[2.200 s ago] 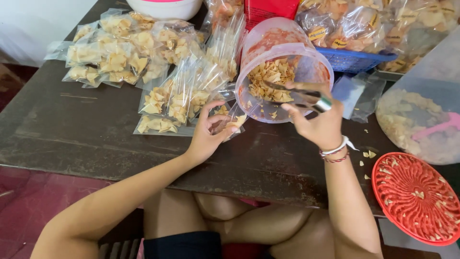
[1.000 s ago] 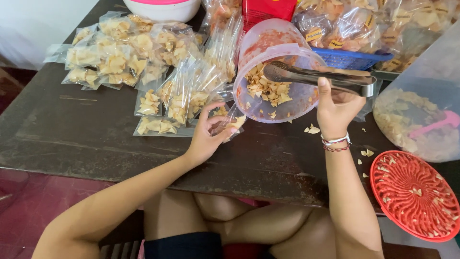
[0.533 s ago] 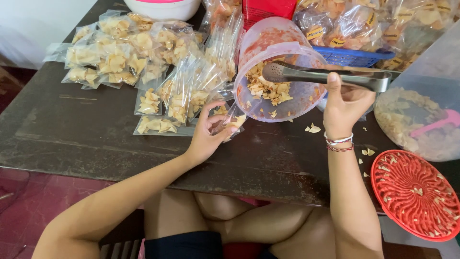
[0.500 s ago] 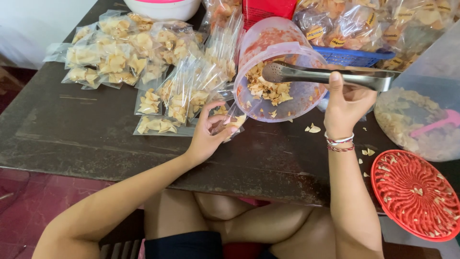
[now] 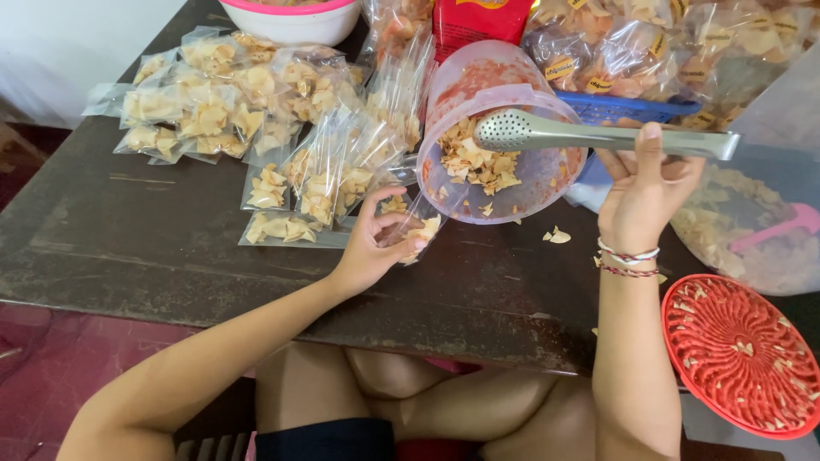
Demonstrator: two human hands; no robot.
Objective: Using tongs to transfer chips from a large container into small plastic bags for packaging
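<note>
My right hand [image 5: 642,196] grips metal tongs [image 5: 547,134], held level with their perforated tips over the mouth of a tipped clear plastic jar [image 5: 504,145] holding yellow chips. My left hand [image 5: 374,242] rests on the dark table [image 5: 154,248] and holds a small clear bag [image 5: 416,224] open below the jar's rim; a few chips sit inside the bag. One loose chip [image 5: 558,235] lies on the table between my hands.
Several filled clear chip packets [image 5: 282,128] lie left of the jar. A red round lid [image 5: 741,352] sits at the right front. A large clear bag of chips with a pink scoop [image 5: 760,226] is at right. A pink-rimmed bowl [image 5: 290,17] and a blue basket [image 5: 628,107] stand behind.
My right hand pulled the tongs out of the jar and swung them level, tips pointing left over the jar mouth. A chip dropped onto the table. My left hand stayed on the bag.
</note>
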